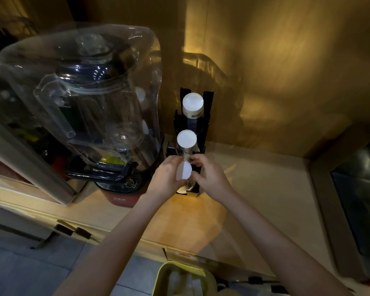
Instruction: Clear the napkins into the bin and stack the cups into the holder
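A black tiered cup holder [207, 107] stands on the counter against the wall. Upturned cup stacks sit in it: one at the back [193, 102] and one in the middle [186, 138], white bottoms facing up. At the front slot, both hands grip a third upturned cup [183, 170]. My left hand [168, 174] wraps its left side and my right hand [209, 175] pinches its right side. A yellow-rimmed bin [165, 274] sits below the counter edge, with pale crumpled material inside.
A large blender with a clear sound cover [83, 99] fills the counter's left side, close beside the holder. A dark sink or appliance [359, 189] lies at the right. The beige counter [265, 189] stretches between them. Tiled floor shows at lower left.
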`<move>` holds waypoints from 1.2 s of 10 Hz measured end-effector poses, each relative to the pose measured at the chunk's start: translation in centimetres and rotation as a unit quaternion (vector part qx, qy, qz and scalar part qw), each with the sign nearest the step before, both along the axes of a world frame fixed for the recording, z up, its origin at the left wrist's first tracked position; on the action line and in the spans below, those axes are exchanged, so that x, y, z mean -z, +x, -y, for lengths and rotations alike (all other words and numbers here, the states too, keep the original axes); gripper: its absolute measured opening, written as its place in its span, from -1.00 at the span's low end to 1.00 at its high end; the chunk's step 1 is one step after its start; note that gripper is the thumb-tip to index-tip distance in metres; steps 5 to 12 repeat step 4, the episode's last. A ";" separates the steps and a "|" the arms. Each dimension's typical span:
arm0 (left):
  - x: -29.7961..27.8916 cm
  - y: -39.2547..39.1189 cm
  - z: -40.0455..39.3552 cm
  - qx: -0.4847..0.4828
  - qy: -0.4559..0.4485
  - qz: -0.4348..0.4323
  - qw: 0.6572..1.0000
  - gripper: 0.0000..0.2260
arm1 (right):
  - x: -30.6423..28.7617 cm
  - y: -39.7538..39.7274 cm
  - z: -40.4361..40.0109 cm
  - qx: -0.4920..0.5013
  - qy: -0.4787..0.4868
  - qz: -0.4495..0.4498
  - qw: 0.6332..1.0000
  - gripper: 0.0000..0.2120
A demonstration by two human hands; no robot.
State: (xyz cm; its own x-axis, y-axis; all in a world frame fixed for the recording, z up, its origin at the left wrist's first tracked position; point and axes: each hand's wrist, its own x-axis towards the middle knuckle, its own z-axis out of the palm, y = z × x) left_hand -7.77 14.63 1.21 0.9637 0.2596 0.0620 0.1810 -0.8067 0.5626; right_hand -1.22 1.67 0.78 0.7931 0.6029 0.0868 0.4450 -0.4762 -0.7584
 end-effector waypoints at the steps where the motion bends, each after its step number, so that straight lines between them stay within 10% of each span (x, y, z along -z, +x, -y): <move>1: 0.6 0.0 -0.2 -0.009 0.008 -0.008 1.000 -0.41 | -0.1 0.2 0.3 -0.002 0.005 0.001 1.000 -0.65; 4: -4.2 3.2 0.3 -0.031 0.019 0.012 0.999 -0.57 | -5.5 2.3 2.8 0.077 0.190 -0.077 0.976 -0.87; 12: -4.2 3.2 0.3 -0.031 0.019 0.012 0.999 -0.57 | -5.5 2.3 2.8 0.077 0.190 -0.077 0.976 -0.87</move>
